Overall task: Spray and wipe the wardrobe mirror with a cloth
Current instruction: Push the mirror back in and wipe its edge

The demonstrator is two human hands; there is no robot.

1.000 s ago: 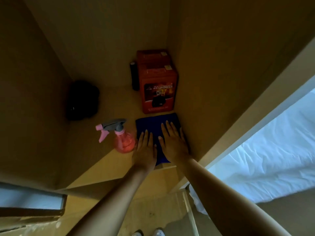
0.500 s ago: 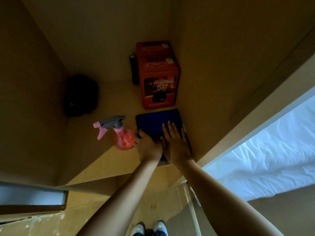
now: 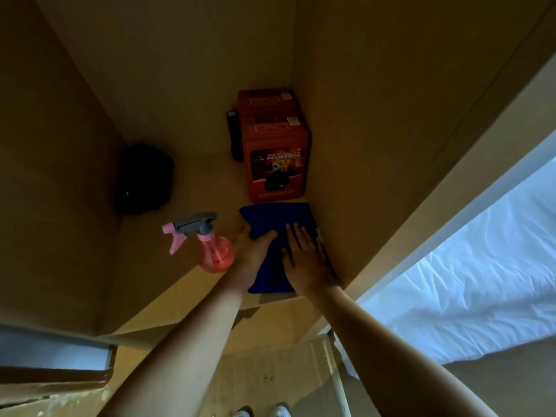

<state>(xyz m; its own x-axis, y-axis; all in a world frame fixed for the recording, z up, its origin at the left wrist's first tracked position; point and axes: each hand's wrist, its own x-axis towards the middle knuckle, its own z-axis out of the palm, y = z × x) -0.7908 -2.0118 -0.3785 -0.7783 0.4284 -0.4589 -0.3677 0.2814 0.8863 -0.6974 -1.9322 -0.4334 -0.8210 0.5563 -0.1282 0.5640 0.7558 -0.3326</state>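
Blue cloth (image 3: 278, 219) soft, matt; spray bottle (image 3: 214, 251) translucent glossy pink plastic (grey plastic trigger); shelf (image 3: 192, 182) smooth matt wood; red box (image 3: 275, 164) printed cardboard.

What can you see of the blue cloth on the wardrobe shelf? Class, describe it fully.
The blue cloth is dark blue, soft-looking fabric, folded into a flat rectangle. It lies on the wooden shelf, by the right wall, just in front of the red box. The left hand holds its left edge, thumb on top; the right hand rests flat on it, fingers straight.
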